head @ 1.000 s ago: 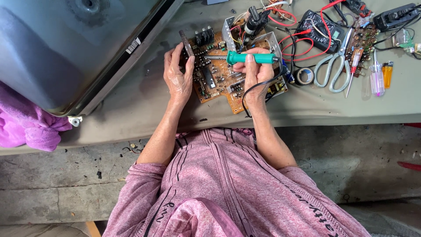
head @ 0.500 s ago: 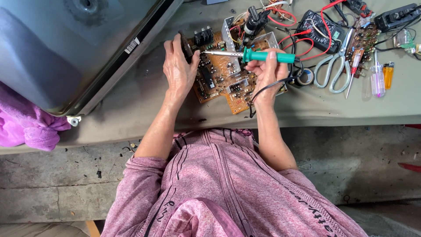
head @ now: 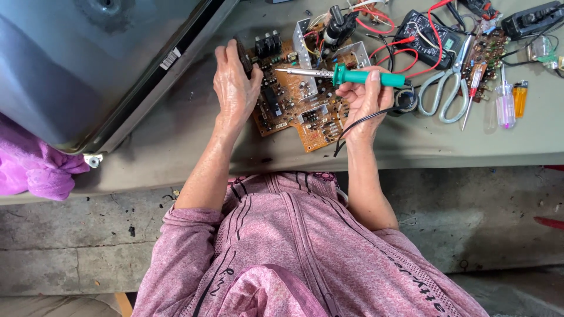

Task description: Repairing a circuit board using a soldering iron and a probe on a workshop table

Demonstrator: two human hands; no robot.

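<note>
Soldering iron [head: 352, 76] now farther right.

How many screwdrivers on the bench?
2, both right of the scissors: a thin red-handled screwdriver beside the blades, a clear-purple-handled screwdriver next to the orange lighter. Wire clutter may hide more.

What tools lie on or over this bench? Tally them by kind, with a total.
soldering iron: 1
scissors: 1
red-handled screwdriver: 1
clear-handled screwdriver: 1
orange lighter: 1
multimeter: 1
Total: 6
</note>
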